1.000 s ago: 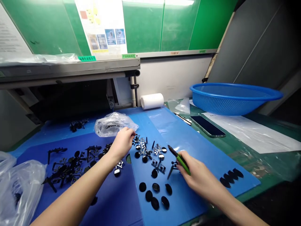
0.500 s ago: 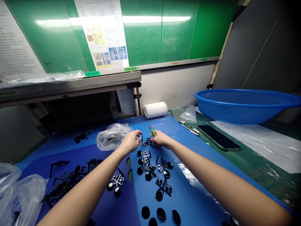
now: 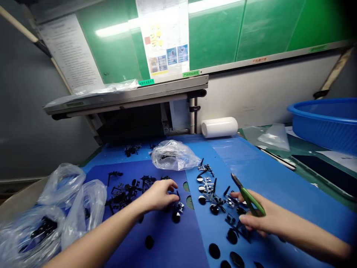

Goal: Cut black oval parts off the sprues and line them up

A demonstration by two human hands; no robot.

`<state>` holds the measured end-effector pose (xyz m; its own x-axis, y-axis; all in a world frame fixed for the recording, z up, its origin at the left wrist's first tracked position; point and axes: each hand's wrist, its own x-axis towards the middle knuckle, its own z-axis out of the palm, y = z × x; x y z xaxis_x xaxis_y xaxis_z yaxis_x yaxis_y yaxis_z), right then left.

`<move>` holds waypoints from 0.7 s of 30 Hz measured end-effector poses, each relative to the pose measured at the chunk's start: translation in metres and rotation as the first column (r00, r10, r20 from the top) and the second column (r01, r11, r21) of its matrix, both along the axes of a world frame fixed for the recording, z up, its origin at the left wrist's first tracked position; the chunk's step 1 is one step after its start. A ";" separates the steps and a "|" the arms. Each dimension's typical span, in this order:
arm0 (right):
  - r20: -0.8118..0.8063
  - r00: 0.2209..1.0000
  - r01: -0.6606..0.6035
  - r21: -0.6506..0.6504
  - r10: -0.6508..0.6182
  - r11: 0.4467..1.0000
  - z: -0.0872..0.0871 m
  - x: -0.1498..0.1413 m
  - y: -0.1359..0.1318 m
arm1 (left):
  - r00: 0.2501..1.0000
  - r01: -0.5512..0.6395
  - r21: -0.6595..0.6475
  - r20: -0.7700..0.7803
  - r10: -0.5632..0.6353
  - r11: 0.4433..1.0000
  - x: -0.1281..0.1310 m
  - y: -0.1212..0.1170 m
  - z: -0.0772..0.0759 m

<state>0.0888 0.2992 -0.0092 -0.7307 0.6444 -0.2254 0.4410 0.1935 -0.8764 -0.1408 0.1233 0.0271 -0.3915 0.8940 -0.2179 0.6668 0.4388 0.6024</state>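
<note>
Cutters [image 3: 244,193] with green handles sit in the right hand [image 3: 269,215] in the head view, my only feed; that grip grasps them by the handles, its fingertips close to black moulded pieces [image 3: 214,209] on the blue-covered desk [image 3: 240,162]. The left hand [image 3: 160,195] bends over a disc-ended piece [image 3: 176,217] on the darker sheet [image 3: 175,253]; I cannot tell whether its grip pinches anything.

I judge these pieces light and stiff, the thin stems easy to snap, the glossy discs slippery and easily scratched; I favour a pinch at a stem. The cutters look firm and heavier, best held behind the blades.

I count one pair of cutters, one white roll [image 3: 219,127], one phone [image 3: 320,171], one blue basket [image 3: 326,130], one clear bag [image 3: 174,154] mid-desk and apparently three left bags [image 3: 55,186]. Lone discs [image 3: 214,251] number five: four near the bottom edge, one leftward. The heap [image 3: 122,195] overlaps too much to count.
</note>
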 end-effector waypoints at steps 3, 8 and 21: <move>0.006 1.000 -0.014 -0.043 0.014 0.999 -0.010 -0.020 -0.011 | 0.999 -0.033 0.011 0.024 0.032 0.999 0.012 0.010 -0.020; -0.038 0.997 0.063 -0.114 -0.068 0.991 -0.002 -0.073 -0.007 | 0.994 -0.087 0.067 -0.058 0.091 0.994 0.012 0.033 -0.026; 0.068 0.995 -0.093 0.333 0.074 0.938 0.011 -0.021 0.002 | 0.947 0.002 0.089 -0.320 0.027 0.996 -0.043 -0.032 0.017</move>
<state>0.0679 0.3010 0.0014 -0.7780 0.6266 -0.0467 0.4548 0.5103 -0.7299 -0.1837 0.0916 0.0441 -0.4392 0.8984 -0.0005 0.8258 0.4039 0.3935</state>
